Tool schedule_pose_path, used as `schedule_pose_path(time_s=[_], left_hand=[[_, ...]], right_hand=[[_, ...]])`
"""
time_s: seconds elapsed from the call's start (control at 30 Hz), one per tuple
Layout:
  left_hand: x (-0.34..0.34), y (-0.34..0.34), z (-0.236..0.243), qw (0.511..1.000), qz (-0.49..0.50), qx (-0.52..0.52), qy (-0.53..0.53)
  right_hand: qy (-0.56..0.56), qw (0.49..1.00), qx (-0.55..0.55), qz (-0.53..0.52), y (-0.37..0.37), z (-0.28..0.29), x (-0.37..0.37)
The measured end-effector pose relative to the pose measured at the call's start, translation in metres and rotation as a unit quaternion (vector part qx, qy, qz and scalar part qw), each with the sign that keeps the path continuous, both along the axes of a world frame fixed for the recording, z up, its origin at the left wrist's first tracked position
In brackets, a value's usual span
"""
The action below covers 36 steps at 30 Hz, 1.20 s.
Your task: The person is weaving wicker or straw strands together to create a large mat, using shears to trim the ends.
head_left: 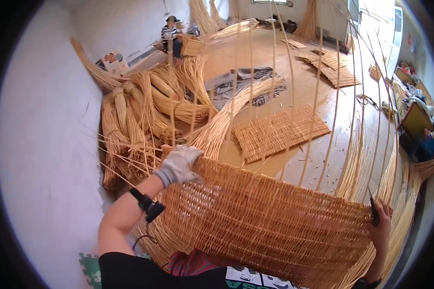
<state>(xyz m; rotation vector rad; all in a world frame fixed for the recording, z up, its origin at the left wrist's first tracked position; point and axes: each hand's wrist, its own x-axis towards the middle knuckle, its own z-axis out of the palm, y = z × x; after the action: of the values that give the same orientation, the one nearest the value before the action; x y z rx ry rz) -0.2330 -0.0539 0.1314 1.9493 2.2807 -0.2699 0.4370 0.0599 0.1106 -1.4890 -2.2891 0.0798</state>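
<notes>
A wide woven wicker panel [275, 226] stands tilted before me, with long upright canes rising from its top edge. My left hand [178, 164], in a pale glove with a dark strapped device on the wrist, is closed on the panel's upper left corner. At the top right corner my bare right hand [382, 216] has its fingers wrapped round a dark slim tool [374, 210], perhaps a blade or cutter, against the panel's edge. Below the panel a red striped cloth [190, 264] shows.
Thick cane bundles [130, 111] pile along the left wall. Beyond my panel lie another woven panel [280, 132], a dark plastic sheet [236, 84] and more panels [335, 72]. A cluttered shelf [412, 103] lines the right side. A co-worker [171, 36] sits at the back holding wickerwork.
</notes>
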Motion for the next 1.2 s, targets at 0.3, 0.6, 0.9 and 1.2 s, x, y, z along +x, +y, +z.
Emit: schedule_pose_path(time_s=[0.3, 0.6, 0.9, 1.2], left_hand=[[-0.026, 0.03, -0.037, 0.998, -0.037, -0.042, -0.041], [-0.069, 0.069, -0.054, 0.959, 0.023, 0.282, 0.024], [-0.085, 0.126, -0.114, 0.914, 0.294, 0.192, -0.203], [-0.094, 0.115, -0.122, 0.916, 0.149, 0.313, -0.202]], right_hand=[[0.43, 0.858, -0.252, -0.122, -0.116, -0.087, -0.102], [0.207, 0.977, 0.033, 0.046, -0.202, -0.165, -0.16], [0.154, 0.977, 0.079, 0.125, -0.197, -0.164, -0.16], [0.172, 0.975, 0.068, 0.119, -0.187, -0.166, -0.157]])
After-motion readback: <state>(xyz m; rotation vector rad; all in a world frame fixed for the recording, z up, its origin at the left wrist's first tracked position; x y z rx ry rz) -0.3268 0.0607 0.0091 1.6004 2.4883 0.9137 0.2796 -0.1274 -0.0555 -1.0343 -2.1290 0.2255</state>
